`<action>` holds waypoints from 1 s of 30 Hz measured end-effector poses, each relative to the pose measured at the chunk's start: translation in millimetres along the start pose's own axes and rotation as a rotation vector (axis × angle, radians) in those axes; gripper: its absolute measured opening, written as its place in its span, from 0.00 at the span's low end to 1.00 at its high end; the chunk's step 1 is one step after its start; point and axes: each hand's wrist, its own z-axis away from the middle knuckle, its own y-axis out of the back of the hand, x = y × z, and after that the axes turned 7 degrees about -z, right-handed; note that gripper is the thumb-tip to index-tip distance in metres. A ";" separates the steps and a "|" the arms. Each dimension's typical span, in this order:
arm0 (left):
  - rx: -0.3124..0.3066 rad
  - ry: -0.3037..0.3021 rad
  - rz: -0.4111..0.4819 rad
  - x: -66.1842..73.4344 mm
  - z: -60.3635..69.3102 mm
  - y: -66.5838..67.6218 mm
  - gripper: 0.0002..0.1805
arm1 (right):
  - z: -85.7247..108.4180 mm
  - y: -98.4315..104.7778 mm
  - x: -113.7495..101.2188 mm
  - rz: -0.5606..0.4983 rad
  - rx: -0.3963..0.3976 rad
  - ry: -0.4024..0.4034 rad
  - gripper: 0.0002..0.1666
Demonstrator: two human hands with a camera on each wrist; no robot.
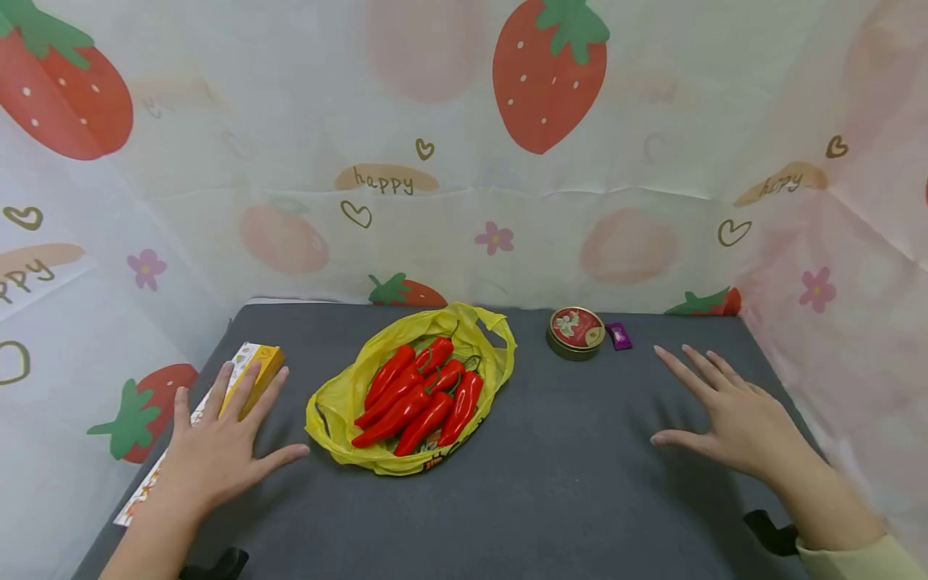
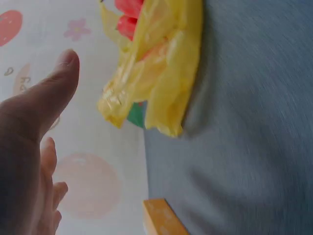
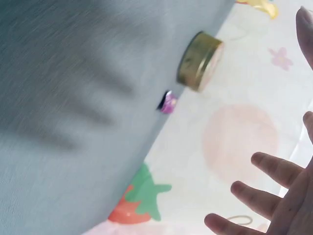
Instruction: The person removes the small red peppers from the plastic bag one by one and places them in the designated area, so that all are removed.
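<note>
My left hand [image 1: 217,451] hovers over the left side of the table with its fingers spread, holding nothing. Behind its fingers is a yellow and white box [image 1: 267,379], partly hidden by the hand. To the right of that hand, an opened yellow plastic bag [image 1: 329,403] carries several red chili peppers [image 1: 395,411]. At the right side my right hand [image 1: 739,419] is held up with spread fingers and grips nothing. Beyond it, toward the back, lie a small purple wrapped candy [image 1: 619,336] and a round red and gold tin [image 1: 576,330].
The dark grey table [image 1: 536,499] ends at a white curtain [image 1: 449,201] printed with strawberries, which stands behind and along both sides. A white printed strip [image 1: 138,503] lies along the left edge, partly under my left forearm.
</note>
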 end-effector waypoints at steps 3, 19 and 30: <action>-0.007 0.000 0.050 6.8 -5.9 -0.8 0.56 | -6.6 -4.6 -7.2 -0.049 0.039 0.009 0.67; -0.008 0.103 0.332 31.5 -29.9 -20.7 0.40 | -31.8 -30.2 -43.6 -0.168 0.152 0.079 0.61; -0.076 0.217 0.799 38.3 -33.4 -25.6 0.21 | -51.1 -40.4 -71.5 -0.242 0.073 0.046 0.48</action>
